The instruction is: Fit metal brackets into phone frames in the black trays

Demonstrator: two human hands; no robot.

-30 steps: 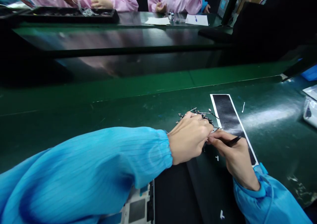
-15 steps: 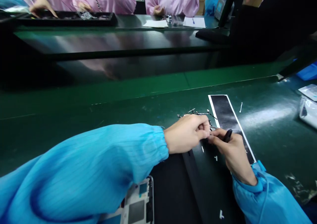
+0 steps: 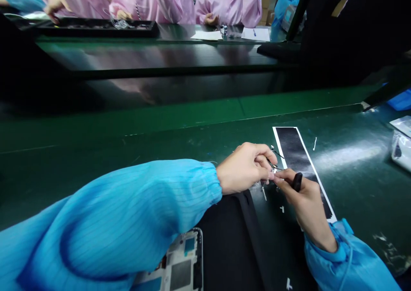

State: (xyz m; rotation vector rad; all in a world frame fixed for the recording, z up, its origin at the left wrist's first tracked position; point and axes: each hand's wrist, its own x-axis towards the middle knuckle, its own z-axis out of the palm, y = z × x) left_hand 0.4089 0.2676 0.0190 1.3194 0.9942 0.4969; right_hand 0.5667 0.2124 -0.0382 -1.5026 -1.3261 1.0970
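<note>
My left hand point(image 3: 245, 169) is closed in a pinch on a small cable part point(image 3: 273, 167), thin and dark with bright bits, mostly hidden by the fingers. Almost touching it, my right hand point(image 3: 303, 199) grips a slim tool with a black handle point(image 3: 297, 181); a thin metal shaft seems to point toward the left fingertips. Beneath the right fingers runs a long black sheet with white edges point(image 3: 290, 143). Under my left forearm lies a silver device frame point(image 3: 184, 261) with blue and grey patches, partly covered by the sleeve.
A black mat point(image 3: 224, 244) lies beside the frame. Small white scraps point(image 3: 282, 209) dot the green table point(image 3: 192, 141). Clear plastic packs point(image 3: 401, 141) are at the right edge. Across the bench, people in pink and blue smocks sit behind a long black tray point(image 3: 99, 28).
The view has shifted slightly. My left fingers have turned and spread a little, showing more of the small part; the loose pieces behind that hand are now hidden. Both hands stay together.
</note>
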